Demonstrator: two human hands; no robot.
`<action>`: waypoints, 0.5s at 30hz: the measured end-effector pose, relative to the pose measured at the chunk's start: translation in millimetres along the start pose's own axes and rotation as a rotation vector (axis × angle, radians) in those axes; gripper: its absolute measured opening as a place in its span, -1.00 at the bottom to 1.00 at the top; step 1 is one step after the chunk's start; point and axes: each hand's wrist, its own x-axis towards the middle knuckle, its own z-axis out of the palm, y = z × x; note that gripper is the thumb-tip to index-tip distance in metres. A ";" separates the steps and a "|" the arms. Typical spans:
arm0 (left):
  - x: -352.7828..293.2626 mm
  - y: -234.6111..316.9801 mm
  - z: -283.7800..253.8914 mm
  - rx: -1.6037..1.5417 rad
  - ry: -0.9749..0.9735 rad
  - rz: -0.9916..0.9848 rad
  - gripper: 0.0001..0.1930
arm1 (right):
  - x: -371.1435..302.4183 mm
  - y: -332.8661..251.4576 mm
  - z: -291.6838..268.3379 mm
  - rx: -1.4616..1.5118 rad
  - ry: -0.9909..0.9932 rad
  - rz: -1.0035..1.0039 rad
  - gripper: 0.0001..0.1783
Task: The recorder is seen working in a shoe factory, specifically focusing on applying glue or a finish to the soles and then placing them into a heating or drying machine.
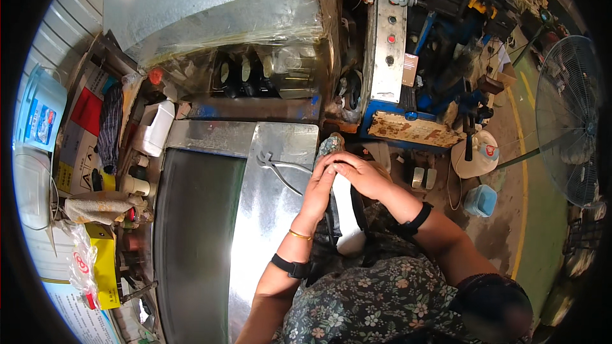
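A black shoe with a pale white underside rests against my lap, its underside facing up. My left hand wraps round its far end from the left. From the right, my right hand closes over the same end, and the two thumbs meet on top. That far end is hidden under my fingers. Beside my left hand, a pair of metal pincers lies on the bare metal worktop, one handle reaching close to my fingers.
Left of the metal top runs a dark conveyor belt. Several black shoes stand in the machine opening ahead. A blue machine with a button panel is at the far right, near a round stool, a blue basket and a large fan.
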 end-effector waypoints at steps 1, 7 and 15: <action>-2.2 0.0 -0.1 -0.121 0.018 -0.065 -0.62 | 0.8 0.9 3.9 -0.121 0.044 -0.078 -0.74; 4.8 7.1 -1.4 -0.157 0.037 -0.159 -0.66 | 6.0 3.6 -30.4 0.698 -0.320 0.183 -0.57; 11.2 -1.9 -2.4 0.092 0.050 -0.064 -0.68 | -12.5 2.5 19.2 -0.323 0.324 -0.176 -0.67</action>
